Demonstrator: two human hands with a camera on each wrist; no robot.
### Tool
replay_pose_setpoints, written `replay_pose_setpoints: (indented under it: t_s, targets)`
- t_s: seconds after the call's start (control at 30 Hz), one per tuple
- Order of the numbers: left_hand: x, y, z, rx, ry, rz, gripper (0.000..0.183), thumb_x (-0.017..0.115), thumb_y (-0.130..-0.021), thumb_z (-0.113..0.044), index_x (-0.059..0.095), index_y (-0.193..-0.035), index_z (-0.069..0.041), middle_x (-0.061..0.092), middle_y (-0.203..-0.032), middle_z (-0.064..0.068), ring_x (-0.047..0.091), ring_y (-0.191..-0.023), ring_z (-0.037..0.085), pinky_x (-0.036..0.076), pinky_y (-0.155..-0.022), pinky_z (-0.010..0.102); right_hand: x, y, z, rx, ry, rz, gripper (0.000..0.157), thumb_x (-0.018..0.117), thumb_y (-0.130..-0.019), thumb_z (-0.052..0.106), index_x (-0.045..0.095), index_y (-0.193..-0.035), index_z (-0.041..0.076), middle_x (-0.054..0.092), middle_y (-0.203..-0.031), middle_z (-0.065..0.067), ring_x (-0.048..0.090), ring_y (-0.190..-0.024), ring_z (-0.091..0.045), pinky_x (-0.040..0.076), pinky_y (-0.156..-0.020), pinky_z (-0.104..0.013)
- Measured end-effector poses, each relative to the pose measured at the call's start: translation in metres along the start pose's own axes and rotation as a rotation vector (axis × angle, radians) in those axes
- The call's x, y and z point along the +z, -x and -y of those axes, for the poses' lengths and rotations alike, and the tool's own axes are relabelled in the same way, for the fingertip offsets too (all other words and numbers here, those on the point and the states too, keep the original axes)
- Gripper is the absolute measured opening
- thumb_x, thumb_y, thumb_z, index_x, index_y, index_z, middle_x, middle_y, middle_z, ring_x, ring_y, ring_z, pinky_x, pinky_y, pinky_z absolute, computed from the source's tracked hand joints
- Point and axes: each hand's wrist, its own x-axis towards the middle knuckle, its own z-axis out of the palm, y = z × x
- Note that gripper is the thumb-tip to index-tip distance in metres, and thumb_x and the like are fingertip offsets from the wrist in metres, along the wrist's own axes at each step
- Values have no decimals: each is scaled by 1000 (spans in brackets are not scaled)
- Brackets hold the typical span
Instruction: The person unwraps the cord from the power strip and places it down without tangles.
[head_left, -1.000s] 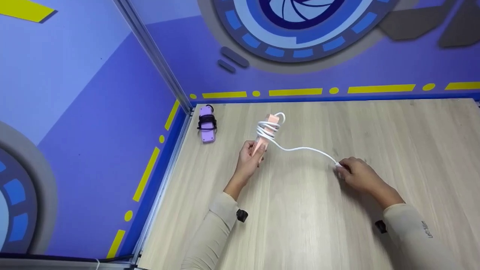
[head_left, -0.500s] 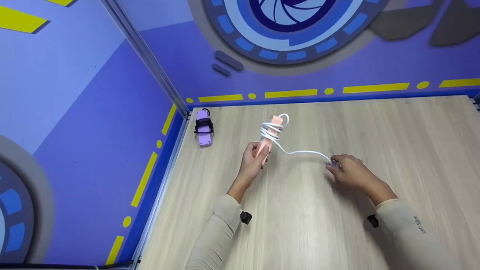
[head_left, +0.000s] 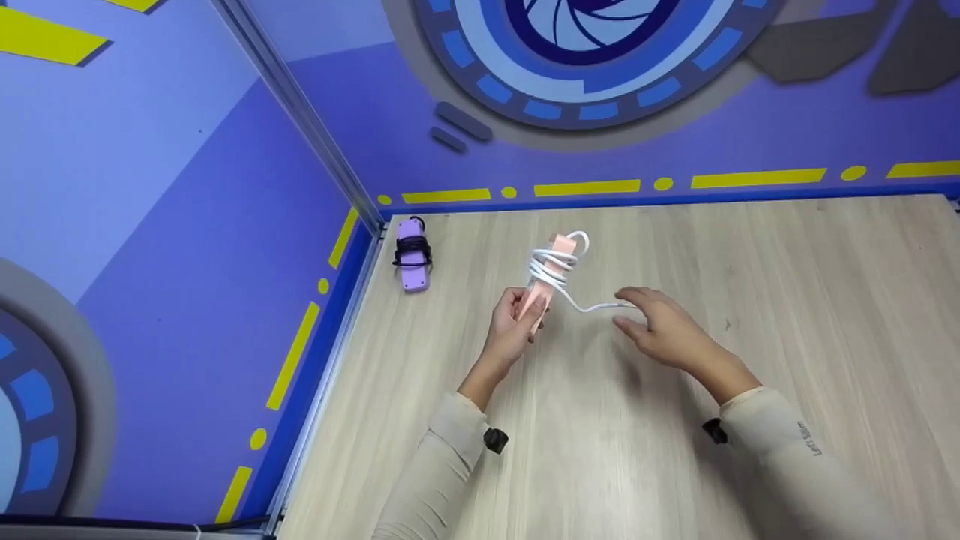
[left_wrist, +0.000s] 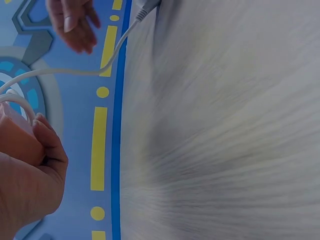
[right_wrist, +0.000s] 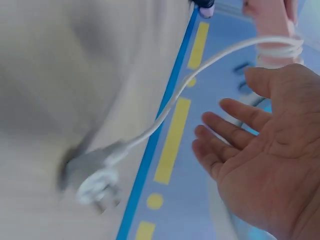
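Observation:
In the head view my left hand (head_left: 510,326) grips the lower end of a peach-pink power strip (head_left: 541,294), its thumb along the near face. A white cord (head_left: 553,264) is wound several times around the upper half, and one length runs off to the right. My right hand (head_left: 664,326) has its fingers spread, with nothing held. In the right wrist view the palm faces the camera, apart from the white plug (right_wrist: 97,175), which is blurred and near the tabletop. The left wrist view shows part of that plug (left_wrist: 148,6) at the top edge.
A purple power strip (head_left: 412,277) wrapped in black cord lies at the table's back left corner. Printed panels stand along the table's left and back edges, joined by a metal corner post (head_left: 300,120). The wood-grain tabletop (head_left: 600,450) extends under both arms.
My right hand has let go of the plug, spread its fingers and moved left, towards the strip. My left hand has shifted slightly right with the power strip still in its grip.

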Motion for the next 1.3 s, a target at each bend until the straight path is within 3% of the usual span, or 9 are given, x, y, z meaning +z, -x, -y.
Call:
replay_pose_setpoints:
  t_s: [0.2, 0.27, 0.43, 0.6, 0.73, 0.97, 1.3]
  targets:
    - [4, 2, 2, -4, 9, -3, 36, 62, -97, -40, 51, -118, -13, 66, -106, 14, 55, -78, 13, 43, -56, 20, 15, -13, 25, -84, -15, -26, 46, 61, -98, 31, 56, -137, 6, 56, -143, -19, 49, -137, -38, 37, -112, -57]
    - [4, 3, 2, -10, 18, -5, 37, 62, -97, -40, 51, -119, -12, 66, -107, 17, 55, -77, 15, 43, -56, 20, 21, -16, 29, -117, -37, -33, 43, 62, -98, 29, 58, -134, 5, 59, -139, -19, 52, -134, -38, 39, -111, -56]
    - [4, 3, 3, -15, 31, -13, 36, 62, -97, -37, 51, -120, -12, 66, -109, 20, 56, -79, 21, 42, -55, 20, 31, -21, 34, -175, -87, -67, 22, 64, -97, 20, 68, -114, 7, 71, -116, -12, 64, -113, -31, 48, -98, -51]
    - [4, 4, 4, -10, 38, -3, 37, 62, -97, -37, 51, -121, -12, 66, -112, 24, 57, -80, 20, 43, -56, 20, 32, -21, 37, -198, -83, -114, 7, 65, -96, 16, 71, -97, 13, 71, -94, -1, 64, -91, -22, 48, -82, -43]
    - [2, 4, 5, -10, 44, 1, 38, 63, -96, -39, 52, -120, -12, 66, -109, 22, 57, -78, 18, 42, -56, 20, 30, -21, 40, -212, -61, -156, 9, 63, -97, 17, 71, -98, 14, 68, -89, 1, 58, -81, -16, 46, -74, -37]
    - [1, 5, 10, -19, 21, -11, 40, 67, -94, -39, 52, -119, -11, 65, -95, 3, 56, -76, 15, 42, -55, 21, 29, -21, 40, -232, -69, -190, 12, 61, -98, 15, 72, -103, 14, 68, -89, 1, 56, -79, -13, 46, -72, -36]
    - [0, 8, 15, 3, -9, -1, 45, 76, -88, -32, 52, -119, -12, 55, -98, -3, 50, -74, 9, 42, -56, 22, 23, -20, 36, -154, -121, -219, 14, 57, -101, 16, 69, -106, 12, 66, -88, 0, 57, -80, -13, 47, -75, -37]
